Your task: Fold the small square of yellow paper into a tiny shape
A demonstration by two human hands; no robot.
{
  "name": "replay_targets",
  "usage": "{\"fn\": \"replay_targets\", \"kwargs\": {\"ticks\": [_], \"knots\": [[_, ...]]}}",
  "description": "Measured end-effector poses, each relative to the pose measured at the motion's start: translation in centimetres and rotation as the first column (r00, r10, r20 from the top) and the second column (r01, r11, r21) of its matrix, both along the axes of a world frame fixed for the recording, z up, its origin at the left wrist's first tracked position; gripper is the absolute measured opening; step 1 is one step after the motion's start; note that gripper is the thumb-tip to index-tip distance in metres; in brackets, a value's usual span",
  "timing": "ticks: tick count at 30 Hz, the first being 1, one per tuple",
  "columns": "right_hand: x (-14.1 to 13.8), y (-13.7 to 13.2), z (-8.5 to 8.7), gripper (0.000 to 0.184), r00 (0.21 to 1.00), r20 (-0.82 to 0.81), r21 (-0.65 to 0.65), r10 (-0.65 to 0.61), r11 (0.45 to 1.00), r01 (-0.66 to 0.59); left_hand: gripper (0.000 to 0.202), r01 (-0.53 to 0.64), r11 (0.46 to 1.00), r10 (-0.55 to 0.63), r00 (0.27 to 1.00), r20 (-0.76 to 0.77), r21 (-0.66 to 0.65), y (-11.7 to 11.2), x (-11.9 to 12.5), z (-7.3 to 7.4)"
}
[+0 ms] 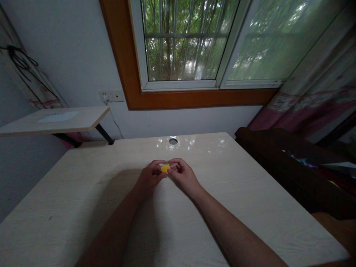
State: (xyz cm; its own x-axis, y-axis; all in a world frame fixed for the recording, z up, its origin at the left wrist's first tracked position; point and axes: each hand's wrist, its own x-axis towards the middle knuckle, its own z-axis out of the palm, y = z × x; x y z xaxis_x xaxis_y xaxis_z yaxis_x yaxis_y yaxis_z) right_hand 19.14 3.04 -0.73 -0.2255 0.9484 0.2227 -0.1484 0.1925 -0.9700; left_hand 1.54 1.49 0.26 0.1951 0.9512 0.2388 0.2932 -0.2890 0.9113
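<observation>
While the two hands meet over the middle of the surface, a small flat-faced yellow piece (165, 168) sits between their fingertips. Its outline is nearly square, so no clear long axis can be told; its material cannot be told either. Relative to the piece, the left hand (148, 178) lies on the left and the right hand (185, 178) on the right, both close in, with neither clearly nearer. Each hand is narrowed to a pinch on the piece: the right thumb overlaps its lower right edge, and the left thumb and fingers hold its left side. Whether the piece touches the pale wood-grain surface (236, 181) is not visible.

Beyond the hands, a round cable hole (173, 141) is located near the far edge of the surface. At far left, a raised shelf (93, 116) stands on black brackets (103, 133) and carries a sheet of paper (59, 116). Behind the surface, a wall outlet (116, 96) is mounted left of the wood-framed window (183, 55). At right, dark brown furniture (258, 155) stands beside the surface, below a curtain (319, 89).
</observation>
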Motion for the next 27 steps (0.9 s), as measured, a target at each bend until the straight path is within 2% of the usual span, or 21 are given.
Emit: {"fn": "replay_targets", "kwargs": {"ticks": [5, 10, 15, 27], "knots": [[0.05, 0.0, -0.1, 0.028, 1.0, 0.019, -0.003, 0.002, 1.0, -0.002, 0.037, 0.03, 0.999, -0.03, 1.0, 0.008, -0.023, -0.15, -0.02, 0.2], [0.08, -0.01, -0.37, 0.029, 0.999, 0.032, 0.004, 0.028, 1.0, -0.028, 0.037, 0.011, 0.999, -0.011, 1.0, -0.009, -0.032, -0.36, 0.07, 0.68], [0.05, 0.04, -0.46, 0.028, 0.999, 0.024, 0.007, 0.028, 1.0, -0.029, 0.038, -0.007, 1.0, 0.007, 0.999, -0.035, 0.002, -0.21, 0.05, 0.4], [0.09, 0.08, -0.2, 0.026, 1.0, 0.002, -0.019, 0.026, 0.999, -0.025, 0.039, 0.0, 1.0, -0.001, 1.0, -0.013, -0.022, -0.11, 0.02, 0.09]]}}
